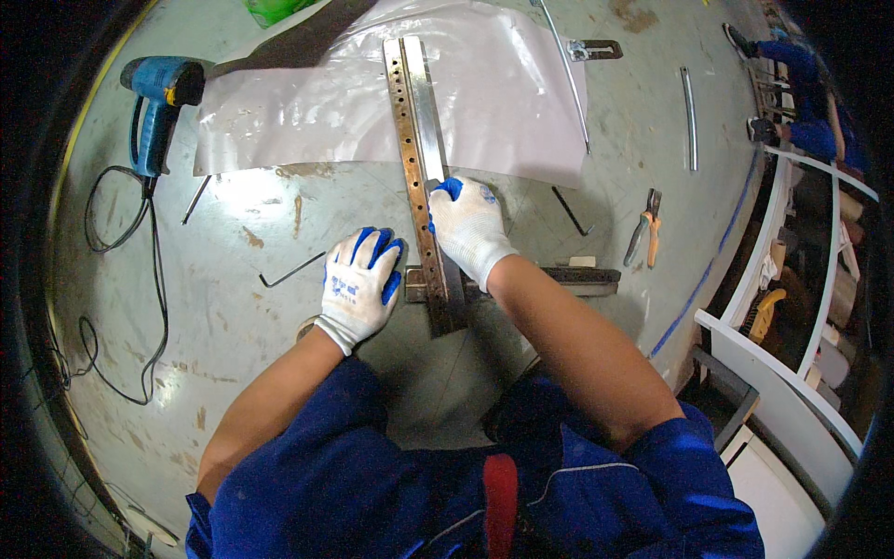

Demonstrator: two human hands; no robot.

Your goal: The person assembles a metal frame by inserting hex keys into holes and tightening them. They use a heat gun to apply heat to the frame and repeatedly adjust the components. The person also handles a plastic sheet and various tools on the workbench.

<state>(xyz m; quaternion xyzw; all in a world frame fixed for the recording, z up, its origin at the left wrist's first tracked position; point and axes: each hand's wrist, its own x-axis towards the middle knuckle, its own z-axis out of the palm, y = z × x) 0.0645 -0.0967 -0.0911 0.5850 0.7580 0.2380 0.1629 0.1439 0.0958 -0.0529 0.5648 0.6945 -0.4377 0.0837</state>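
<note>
A rusty bar with a row of holes [413, 170] lies lengthwise in front of me, with a shiny metal strip [425, 121] along its right side. My right hand [466, 219], in a white glove with blue coating, is closed around the metal strip at its middle; the fingertips are partly hidden. My left hand [358, 279], gloved alike, rests on the surface just left of the rusty bar. Its fingers are stretched and slightly apart, with nothing in them. A dark crossbar [577, 279] lies sideways around the near end of the rusty bar.
A clear plastic sheet [298, 121] covers the far area. A blue heat gun [160, 107] with its cord lies left. Around are a hex key [291, 270], pliers [644, 228], a metal tube [689, 119] and a long rod [563, 65]. A white-framed rack [787, 335] stands right; another person's legs [801, 93] show beyond.
</note>
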